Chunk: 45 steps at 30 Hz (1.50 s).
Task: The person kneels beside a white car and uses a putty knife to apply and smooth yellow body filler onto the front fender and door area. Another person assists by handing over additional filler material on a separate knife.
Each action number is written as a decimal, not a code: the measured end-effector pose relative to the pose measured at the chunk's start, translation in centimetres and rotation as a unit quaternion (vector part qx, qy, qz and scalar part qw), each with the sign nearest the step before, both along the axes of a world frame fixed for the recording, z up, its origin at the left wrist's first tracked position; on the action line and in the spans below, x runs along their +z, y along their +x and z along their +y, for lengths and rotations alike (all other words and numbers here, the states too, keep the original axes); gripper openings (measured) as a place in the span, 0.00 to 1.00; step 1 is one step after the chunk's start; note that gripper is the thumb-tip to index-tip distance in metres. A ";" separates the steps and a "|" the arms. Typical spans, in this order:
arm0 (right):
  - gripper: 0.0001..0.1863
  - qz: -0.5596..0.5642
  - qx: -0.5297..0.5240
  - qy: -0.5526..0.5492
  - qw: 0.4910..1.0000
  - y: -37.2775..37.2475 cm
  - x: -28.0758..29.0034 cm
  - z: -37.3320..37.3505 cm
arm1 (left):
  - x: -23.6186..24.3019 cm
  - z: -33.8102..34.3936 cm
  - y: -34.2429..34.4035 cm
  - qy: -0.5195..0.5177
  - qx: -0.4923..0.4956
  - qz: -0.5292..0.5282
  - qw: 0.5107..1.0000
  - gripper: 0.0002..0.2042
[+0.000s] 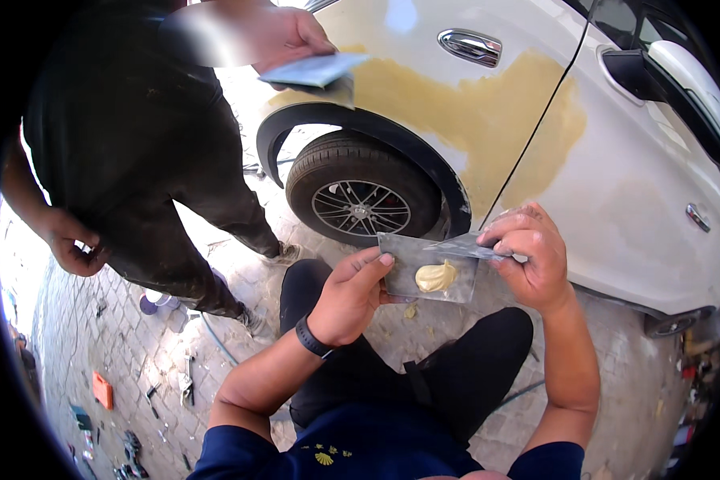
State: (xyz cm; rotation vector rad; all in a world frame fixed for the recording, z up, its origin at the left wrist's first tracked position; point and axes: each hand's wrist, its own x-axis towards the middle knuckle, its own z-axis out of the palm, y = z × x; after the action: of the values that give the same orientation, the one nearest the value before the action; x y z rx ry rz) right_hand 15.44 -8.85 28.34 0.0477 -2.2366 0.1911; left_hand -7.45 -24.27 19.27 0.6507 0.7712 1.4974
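Observation:
My left hand (349, 293) grips the left edge of a flat, greyish, see-through plate (400, 254), thumb on top. On the plate lies a dollop of pale yellow putty (434, 277). My right hand (534, 260) is closed on a thin grey spreader (462, 245), its blade reaching over the plate's far right part, close to the putty. Whether the blade touches the plate I cannot tell. Beyond my hands stands a white car (632, 200) with smeared yellow filler (480, 112) across its rear side and door.
At the left stands another person (128, 144), holding a light blue flat piece (318, 69) by the car. The car's rear wheel (360, 204) is just past my hands. An orange case (102, 390) and several tools lie on the paving (240, 400) at lower left.

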 end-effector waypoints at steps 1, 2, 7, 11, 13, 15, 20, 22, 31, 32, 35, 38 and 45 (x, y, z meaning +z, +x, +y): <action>0.14 -0.007 0.008 -0.031 0.999 0.5 -0.7 0.0 | -0.3 0.2 0.2 -0.004 -0.008 0.005 1.000 0.17; 0.14 -0.014 0.016 -0.062 0.998 0.9 -1.7 0.2 | -0.5 0.4 0.4 -0.008 -0.015 0.010 1.000 0.17; 0.11 0.008 0.053 -0.338 0.940 2.6 -7.2 0.5 | -1.5 1.8 1.2 -0.017 -0.033 0.049 0.998 0.17; 0.12 -0.043 -0.016 -0.318 0.947 4.1 -10.0 1.2 | -3.2 3.3 1.7 -0.025 -0.032 0.083 0.996 0.17; 0.11 -0.053 -0.025 -0.339 0.939 4.7 -10.8 1.3 | -3.9 4.0 1.9 -0.029 -0.026 0.088 0.995 0.17; 0.11 -0.110 -0.029 -0.346 0.931 6.2 -11.8 2.2 | -4.4 4.5 2.1 -0.038 -0.021 0.085 0.995 0.16; 0.11 -0.022 -0.117 -0.550 0.826 6.7 -17.9 1.2 | -6.0 7.5 1.9 -0.003 0.052 0.010 0.999 0.13; 0.11 0.230 -0.066 -0.718 0.653 5.1 -22.2 -0.4 | -7.1 8.9 3.0 0.022 0.080 -0.039 0.996 0.12; 0.08 0.405 -0.028 -0.796 0.449 2.8 -23.4 -2.1 | -10.2 9.9 5.2 0.015 0.064 -0.028 0.997 0.08; 0.08 0.404 -0.032 -0.808 0.427 3.1 -23.7 -1.8 | -9.5 9.9 5.6 0.004 0.063 -0.030 0.998 0.07; 0.06 0.363 -0.033 -0.834 0.414 2.8 -24.0 -2.0 | -11.6 9.6 5.2 0.034 0.075 0.080 0.993 0.06; 0.06 0.353 -0.011 -0.845 0.401 2.0 -23.5 -2.2 | -13.0 8.3 4.1 0.009 0.065 0.287 0.956 0.06; 0.09 0.379 -0.016 -0.833 0.402 0.7 -21.9 -3.6 | -10.7 7.9 5.1 0.257 0.108 0.558 0.782 0.24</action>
State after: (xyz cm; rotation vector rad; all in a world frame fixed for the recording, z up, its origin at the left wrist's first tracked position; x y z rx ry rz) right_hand 16.19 -12.41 6.46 -0.8073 -0.3164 1.8252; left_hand -2.32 -16.38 8.60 2.0283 1.3494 1.4446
